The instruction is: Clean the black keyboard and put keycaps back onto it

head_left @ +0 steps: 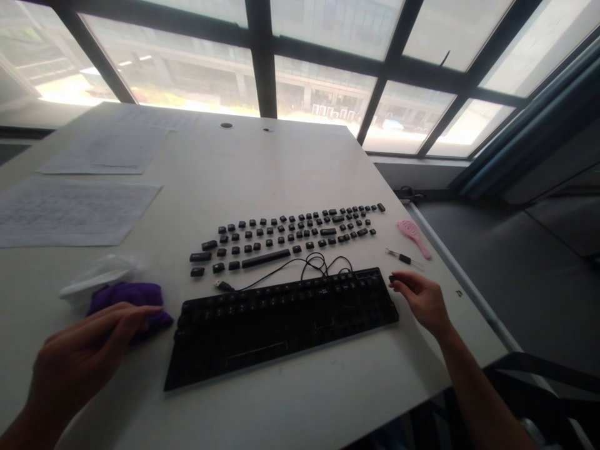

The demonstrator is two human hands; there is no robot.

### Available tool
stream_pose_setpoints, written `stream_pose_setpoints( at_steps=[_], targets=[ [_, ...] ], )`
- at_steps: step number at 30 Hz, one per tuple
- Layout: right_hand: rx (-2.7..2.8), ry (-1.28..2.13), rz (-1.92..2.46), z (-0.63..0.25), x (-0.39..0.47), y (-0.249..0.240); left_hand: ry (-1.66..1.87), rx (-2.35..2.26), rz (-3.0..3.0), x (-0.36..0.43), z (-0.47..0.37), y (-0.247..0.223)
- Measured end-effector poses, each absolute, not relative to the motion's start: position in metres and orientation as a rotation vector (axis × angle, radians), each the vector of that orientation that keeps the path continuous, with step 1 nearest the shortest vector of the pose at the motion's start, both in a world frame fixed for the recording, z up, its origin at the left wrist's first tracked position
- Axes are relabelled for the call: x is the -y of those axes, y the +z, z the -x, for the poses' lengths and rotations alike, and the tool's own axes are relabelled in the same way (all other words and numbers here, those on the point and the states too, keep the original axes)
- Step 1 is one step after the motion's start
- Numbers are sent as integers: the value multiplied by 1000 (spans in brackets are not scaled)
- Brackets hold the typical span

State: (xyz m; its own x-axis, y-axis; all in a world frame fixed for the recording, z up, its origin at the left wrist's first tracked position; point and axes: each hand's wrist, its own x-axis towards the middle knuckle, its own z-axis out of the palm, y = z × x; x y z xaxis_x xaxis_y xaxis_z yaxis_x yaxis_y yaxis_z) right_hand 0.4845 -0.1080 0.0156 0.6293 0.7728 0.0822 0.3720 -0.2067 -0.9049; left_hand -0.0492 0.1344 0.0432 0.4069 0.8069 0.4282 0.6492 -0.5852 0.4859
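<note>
A black keyboard [281, 331] lies on the white table in front of me. Keycaps fill its upper rows, while its lower part looks bare. My right hand [422, 300] is at its right end, thumb and fingertips pinched on a small black keycap [392, 279]. On the left, my left hand [89, 356] is closed at a crumpled purple cloth [126, 297], beside the keyboard's left end. Loose keycaps [281, 239] stand in rows behind the keyboard, among them a long space bar [266, 258]. The keyboard's cable [276, 270] is looped there and ends in a USB plug [224, 285].
A clear plastic bag [100, 275] with something white lies by the cloth. Handwritten sheets [70, 209] cover the left side. Near the right table edge are a keycap puller [400, 257] and a pink hairbrush [412, 236]. Windows stand behind the table; a chair [539, 387] is at right.
</note>
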Motion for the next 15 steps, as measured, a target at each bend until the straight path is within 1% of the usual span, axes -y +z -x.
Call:
stream_pose_setpoints(
  at_steps=[3,6,11,15],
  targets=[
    [918,473,1806,-481,105,11,930,-1286,-2416,-134,49,45],
    [1041,391,1869,-480,102,12,927,-1296,-2409,-134,49,45],
    [1219,286,1848,-482,99,14,887,-1330,-2383,-137,53,38],
    [1273,294,1834,-482,98,13,842,-1372,-2379,-139,56,34]
  ],
)
